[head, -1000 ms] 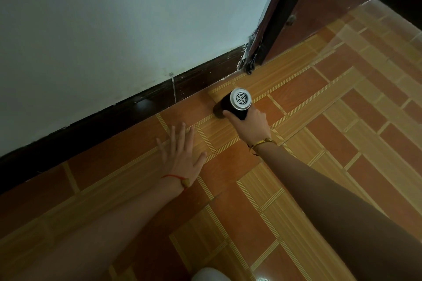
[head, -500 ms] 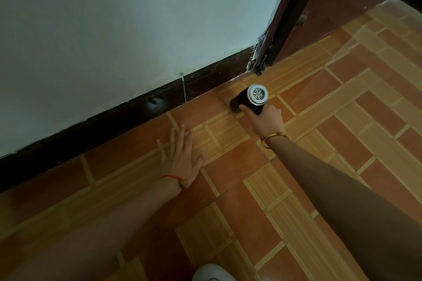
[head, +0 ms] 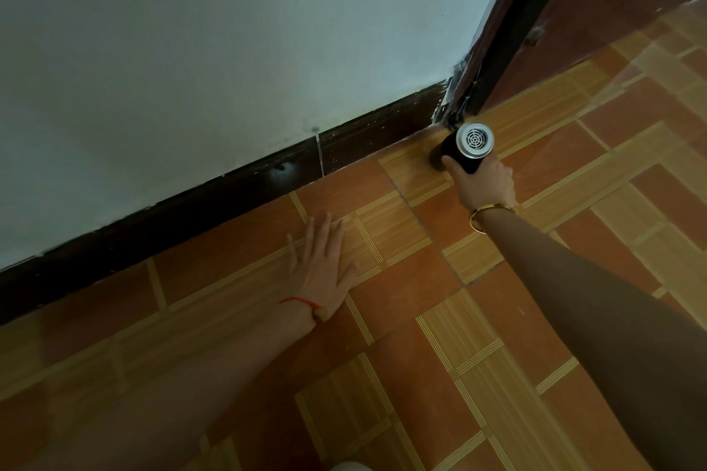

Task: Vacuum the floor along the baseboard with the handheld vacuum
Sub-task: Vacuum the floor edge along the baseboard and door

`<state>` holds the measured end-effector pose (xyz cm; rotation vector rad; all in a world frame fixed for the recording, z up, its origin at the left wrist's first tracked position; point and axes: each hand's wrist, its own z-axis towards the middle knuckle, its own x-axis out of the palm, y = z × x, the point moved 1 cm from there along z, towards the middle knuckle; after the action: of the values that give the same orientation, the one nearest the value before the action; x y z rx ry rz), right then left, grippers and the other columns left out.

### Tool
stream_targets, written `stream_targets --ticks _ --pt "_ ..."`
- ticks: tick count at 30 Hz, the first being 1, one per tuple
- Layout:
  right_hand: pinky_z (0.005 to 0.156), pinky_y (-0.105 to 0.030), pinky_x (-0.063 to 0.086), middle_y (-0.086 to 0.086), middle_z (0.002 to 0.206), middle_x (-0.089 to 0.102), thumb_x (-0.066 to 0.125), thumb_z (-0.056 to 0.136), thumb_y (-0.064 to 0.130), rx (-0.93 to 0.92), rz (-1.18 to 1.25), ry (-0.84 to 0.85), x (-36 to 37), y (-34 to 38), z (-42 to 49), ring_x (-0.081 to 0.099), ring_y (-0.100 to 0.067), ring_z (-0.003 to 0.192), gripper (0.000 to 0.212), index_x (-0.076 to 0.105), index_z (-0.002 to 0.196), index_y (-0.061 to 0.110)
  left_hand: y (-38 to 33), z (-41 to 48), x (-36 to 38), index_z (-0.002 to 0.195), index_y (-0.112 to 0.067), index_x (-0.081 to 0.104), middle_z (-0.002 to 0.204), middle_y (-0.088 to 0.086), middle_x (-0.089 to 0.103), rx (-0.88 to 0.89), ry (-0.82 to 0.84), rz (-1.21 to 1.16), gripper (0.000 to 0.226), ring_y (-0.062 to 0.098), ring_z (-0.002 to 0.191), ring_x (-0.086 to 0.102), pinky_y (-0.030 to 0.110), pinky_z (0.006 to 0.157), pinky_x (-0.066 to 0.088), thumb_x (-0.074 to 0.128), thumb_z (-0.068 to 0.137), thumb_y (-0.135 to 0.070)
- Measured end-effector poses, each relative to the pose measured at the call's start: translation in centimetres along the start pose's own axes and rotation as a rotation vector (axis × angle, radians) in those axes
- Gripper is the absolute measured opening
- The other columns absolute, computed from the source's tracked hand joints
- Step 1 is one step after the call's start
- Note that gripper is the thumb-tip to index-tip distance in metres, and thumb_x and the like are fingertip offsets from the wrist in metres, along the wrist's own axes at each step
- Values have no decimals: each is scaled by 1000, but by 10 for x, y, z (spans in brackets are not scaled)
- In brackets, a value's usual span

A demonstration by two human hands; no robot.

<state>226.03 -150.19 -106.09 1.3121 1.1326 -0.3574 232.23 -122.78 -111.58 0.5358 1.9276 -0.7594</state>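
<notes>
The handheld vacuum (head: 465,145) is a short black cylinder with a round silver grille on its rear end. My right hand (head: 484,183) is shut around its body and holds its nose down on the tiled floor (head: 413,298), right at the corner where the dark baseboard (head: 245,187) meets the door frame. The nozzle tip is hidden under the body. My left hand (head: 319,268) lies flat on the tiles with fingers spread, a little short of the baseboard and well to the left of the vacuum.
A white wall (head: 229,42) rises above the baseboard. A dark wooden door frame (head: 509,31) and door (head: 612,4) stand at the upper right. Orange and tan tiles stretch to the right and toward me. A white object (head: 350,466) peeks in at the bottom edge.
My right hand has slid the vacuum to the right along the baseboard, up to the door-frame corner. My left hand has stayed flat on the floor.
</notes>
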Motion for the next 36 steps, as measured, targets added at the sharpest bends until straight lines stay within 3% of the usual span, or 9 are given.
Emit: stream_targets --ticks 5,9,12,19,24,27,29,33,36 --pt "77 -44 56 -19 116 68 66 87 57 -31 2 24 7 11 -3 66 -37 105 70 56 130 3 4 1 4 155 -26 -12 160 1 -25 -19 -22 -19 72 25 148 -22 54 118 -13 25 100 -53" --pt "67 -39 55 -14 101 71 66 85 61 -99 7 69 19 14 -19 69 -32 93 66 60 120 5 12 -4 9 155 -25 -12 161 2 -24 -56 -23 1 71 26 148 -21 55 117 -13 23 100 -52" --pt "74 -44 60 -11 99 71 66 84 62 -140 3 109 26 17 -32 69 -29 92 64 62 117 7 15 -11 8 153 -24 -15 162 3 -23 -73 -13 18 69 26 148 -22 56 119 -9 22 101 -51" --pt "65 -32 57 6 77 61 67 85 59 -358 -39 285 44 31 -64 65 -16 76 53 62 109 12 29 -27 4 154 -24 -12 163 5 -18 -97 -52 -14 70 24 149 -22 57 120 -7 28 102 -47" --pt "61 -21 48 13 81 57 68 86 56 -487 -26 387 56 42 -82 61 -13 79 55 59 121 14 41 -42 2 156 -21 -9 163 6 -18 -144 -68 -18 70 25 149 -20 55 120 -8 29 103 -45" --pt "78 -30 57 3 105 68 69 86 56 -522 -21 427 60 45 -91 65 -16 96 63 54 132 16 50 -52 3 155 -21 -11 163 6 -18 -158 -70 -23 70 25 149 -20 53 119 -10 28 102 -46" --pt "83 -36 59 -1 113 70 68 85 57 -519 -22 408 61 46 -94 67 -18 100 66 52 135 18 57 -59 4 155 -21 -10 163 6 -18 -165 -72 -31 70 26 149 -19 52 118 -12 29 102 -46" --pt "70 -30 54 5 101 65 67 87 56 -488 -51 322 61 48 -94 66 -17 93 59 54 131 19 71 -69 8 155 -23 -12 163 5 -19 -195 -71 -36 72 26 149 -20 53 119 -11 29 101 -47" --pt "75 -33 55 1 112 67 67 86 57 -473 -63 281 63 51 -96 65 -18 98 62 53 133 18 78 -77 13 156 -23 -11 163 4 -19 -203 -94 -57 72 24 149 -21 52 119 -13 30 102 -48"
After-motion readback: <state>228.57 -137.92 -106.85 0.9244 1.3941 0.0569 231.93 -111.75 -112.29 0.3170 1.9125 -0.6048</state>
